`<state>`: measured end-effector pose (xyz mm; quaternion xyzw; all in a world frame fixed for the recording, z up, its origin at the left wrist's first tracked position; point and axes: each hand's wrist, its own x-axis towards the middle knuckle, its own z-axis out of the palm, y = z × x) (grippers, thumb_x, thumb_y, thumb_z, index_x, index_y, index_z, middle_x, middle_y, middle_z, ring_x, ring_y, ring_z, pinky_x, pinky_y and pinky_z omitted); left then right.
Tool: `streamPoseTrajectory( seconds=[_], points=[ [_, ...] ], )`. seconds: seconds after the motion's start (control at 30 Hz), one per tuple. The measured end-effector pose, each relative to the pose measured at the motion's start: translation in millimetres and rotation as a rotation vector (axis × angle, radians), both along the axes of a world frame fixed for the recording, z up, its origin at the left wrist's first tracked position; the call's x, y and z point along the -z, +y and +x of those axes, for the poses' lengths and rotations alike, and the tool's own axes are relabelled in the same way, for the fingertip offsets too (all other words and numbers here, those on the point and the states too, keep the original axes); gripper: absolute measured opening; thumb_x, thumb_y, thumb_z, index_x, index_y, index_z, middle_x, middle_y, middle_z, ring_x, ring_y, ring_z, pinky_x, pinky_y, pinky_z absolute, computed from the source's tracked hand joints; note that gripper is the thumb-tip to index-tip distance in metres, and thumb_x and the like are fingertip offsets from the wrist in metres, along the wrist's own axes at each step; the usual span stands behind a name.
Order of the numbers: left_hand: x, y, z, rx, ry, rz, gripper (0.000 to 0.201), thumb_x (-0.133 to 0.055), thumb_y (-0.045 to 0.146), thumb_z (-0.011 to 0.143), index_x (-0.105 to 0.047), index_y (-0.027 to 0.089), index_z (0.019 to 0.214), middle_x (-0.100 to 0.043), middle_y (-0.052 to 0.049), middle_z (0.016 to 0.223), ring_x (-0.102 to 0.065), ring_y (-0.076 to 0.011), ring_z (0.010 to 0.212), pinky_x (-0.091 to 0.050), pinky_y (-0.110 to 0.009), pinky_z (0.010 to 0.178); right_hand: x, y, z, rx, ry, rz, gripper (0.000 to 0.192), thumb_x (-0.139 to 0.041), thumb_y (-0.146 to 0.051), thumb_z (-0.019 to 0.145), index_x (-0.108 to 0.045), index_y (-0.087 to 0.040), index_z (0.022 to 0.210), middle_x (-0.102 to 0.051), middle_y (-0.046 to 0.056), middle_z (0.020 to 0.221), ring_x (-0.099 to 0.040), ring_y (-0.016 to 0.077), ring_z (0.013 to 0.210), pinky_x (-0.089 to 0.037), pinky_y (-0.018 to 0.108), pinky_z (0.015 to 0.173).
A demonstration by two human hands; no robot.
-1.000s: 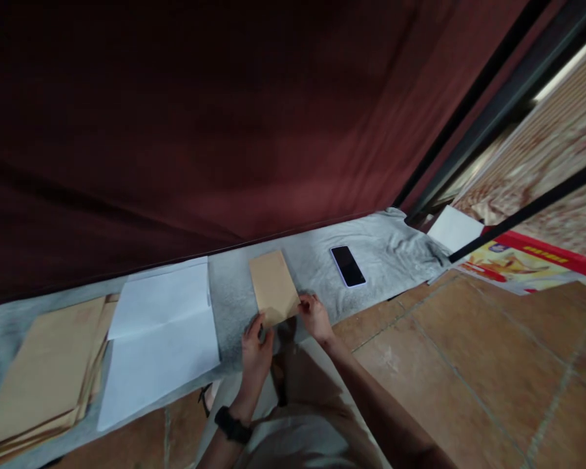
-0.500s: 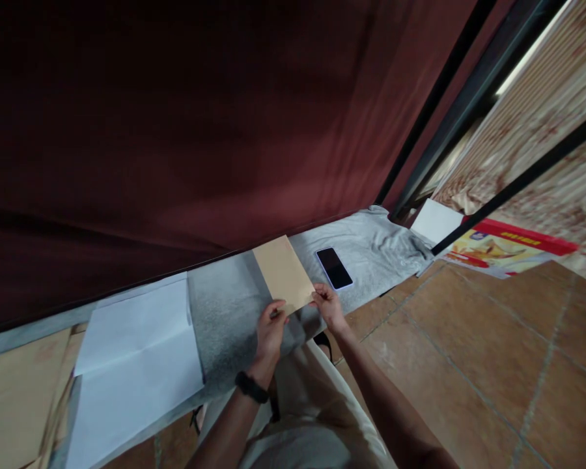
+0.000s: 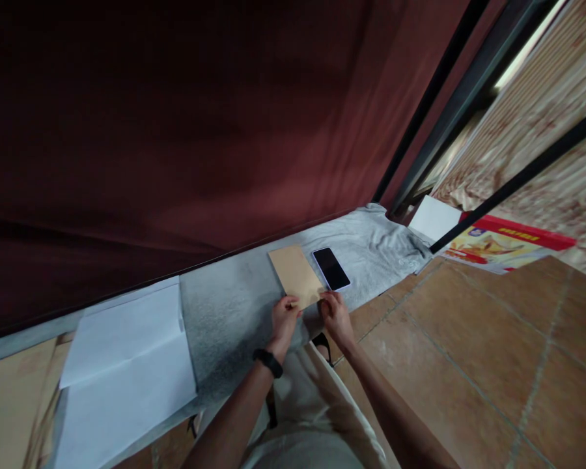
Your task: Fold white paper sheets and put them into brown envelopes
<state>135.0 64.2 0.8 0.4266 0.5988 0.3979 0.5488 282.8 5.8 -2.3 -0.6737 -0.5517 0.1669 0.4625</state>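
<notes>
The brown envelope (image 3: 295, 275) lay flat on the grey cloth (image 3: 234, 312) that covered the low bench, its long axis running away from the person and leaning a little to the left, so that its far short edge pointed toward the dark red curtain (image 3: 176, 117). No writing or stamp could be read on its plain face. Its near short edge sat under the fingertips of both hands: the left hand (image 3: 284, 317) pinched the near left corner, and the right hand (image 3: 336, 316) gripped the near right corner. A phone (image 3: 331, 268) with a dark screen lay just beside the envelope's right long edge, roughly parallel to it. Well off to the left, white paper sheets (image 3: 127, 365) rested on the cloth. A red and yellow printed poster (image 3: 498, 244) lay on the floor to the right, its lettering too small to read.
</notes>
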Motion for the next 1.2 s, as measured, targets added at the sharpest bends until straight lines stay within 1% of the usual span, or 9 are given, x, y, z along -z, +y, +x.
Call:
streamPoseTrajectory(
  seconds=[0.17,0.33,0.67,0.77,0.87,0.93,1.0,1.1,1.2],
  points=[
    [-0.1,7.5,1.2,0.035,0.049,0.013,0.028,-0.062,0.008,0.063,-0.07,0.018,0.088,-0.061,0.004,0.062,-0.059,-0.0113,0.055,-0.047,-0.021,0.055,2.8,-6.7,-6.3,-0.048,-0.035,-0.003,0.032,-0.045,-0.015,0.093,-0.068,-0.022,0.113,-0.067,0.01,0.115,-0.066,0.0221,0.109,-0.054,0.038,0.1],
    [0.6,1.0,2.0,0.063,0.066,0.016,0.025,-0.063,0.011,0.064,-0.069,0.018,0.087,-0.059,0.005,0.059,-0.058,-0.011,0.053,-0.045,-0.02,0.053,1.1,-8.8,-9.2,-0.066,-0.052,-0.003,0.034,-0.044,-0.015,0.093,-0.068,-0.023,0.115,-0.067,0.009,0.117,-0.066,0.0219,0.112,-0.054,0.039,0.101],
    [-1.1,-11.4,9.1,0.132,0.121,0.056,0.021,-0.057,0.008,0.073,-0.067,0.016,0.09,-0.065,-0.001,0.067,-0.061,-0.0137,0.056,-0.05,-0.026,0.055,-1.2,-16.2,-12.0,-0.123,-0.109,0.0,0.034,-0.043,-0.015,0.093,-0.067,-0.019,0.116,-0.067,0.012,0.12,-0.065,0.0226,0.113,-0.053,0.037,0.102],
    [-8.1,-26.0,-1.6,0.102,0.157,0.125,0.022,-0.054,0.008,0.078,-0.068,0.018,0.093,-0.071,-0.006,0.083,-0.065,-0.015,0.064,-0.054,-0.029,0.063,-3.4,-20.0,-9.9,-0.138,-0.107,0.006,0.033,-0.042,-0.019,0.095,-0.068,-0.019,0.115,-0.068,0.014,0.118,-0.065,0.0248,0.111,-0.054,0.04,0.101],
    [-20.9,-49.1,-35.4,0.059,0.212,0.21,0.023,-0.059,0.011,0.08,-0.069,0.024,0.096,-0.074,-0.008,0.099,-0.07,-0.0185,0.076,-0.058,-0.033,0.073,-2.2,-23.4,-3.1,-0.135,-0.086,0.012,0.032,-0.043,-0.028,0.095,-0.069,-0.022,0.112,-0.069,0.015,0.113,-0.067,0.0285,0.103,-0.056,0.047,0.092],
    [-30.7,-65.3,-73.1,0.025,0.269,0.268,0.025,-0.061,0.012,0.081,-0.07,0.027,0.098,-0.073,-0.007,0.105,-0.071,-0.0214,0.088,-0.06,-0.035,0.08,1.0,-19.5,-0.3,-0.133,-0.027,-0.025,0.03,-0.048,-0.035,0.094,-0.07,-0.024,0.111,-0.071,0.013,0.11,-0.07,0.0292,0.095,-0.059,0.048,0.084],
    [-39.2,-79.6,-121.0,-0.048,0.357,0.325,0.028,-0.06,0.013,0.081,-0.07,0.027,0.102,-0.07,-0.007,0.116,-0.066,-0.0253,0.11,-0.055,-0.042,0.1,3.5,-8.1,-6.9,-0.194,0.112,-0.061,0.028,-0.053,-0.04,0.092,-0.072,-0.026,0.107,-0.074,0.014,0.107,-0.071,0.0315,0.095,-0.06,0.05,0.081],
    [-44.4,-95.8,-198.8,-0.195,0.519,0.364,0.03,-0.056,0.019,0.087,-0.067,0.019,0.115,-0.06,-0.015,0.134,-0.052,-0.031,0.132,-0.037,-0.053,0.118,0.5,21.0,-46.0,-0.301,0.337,-0.124,0.026,-0.055,-0.041,0.091,-0.073,-0.025,0.101,-0.075,0.017,0.097,-0.073,0.0322,0.082,-0.061,0.047,0.065],
    [-39.3,-107.4,-260.3,-0.272,0.996,0.354,0.04,-0.056,0.03,0.093,-0.059,0.016,0.129,-0.054,-0.021,0.142,-0.05,-0.0365,0.134,-0.043,-0.059,0.111,-9.2,57.0,-116.6,-0.438,0.43,-0.239,0.03,-0.051,-0.039,0.09,-0.072,-0.022,0.104,-0.076,0.014,0.094,-0.074,0.0289,0.083,-0.062,0.045,0.067]
  ],
)
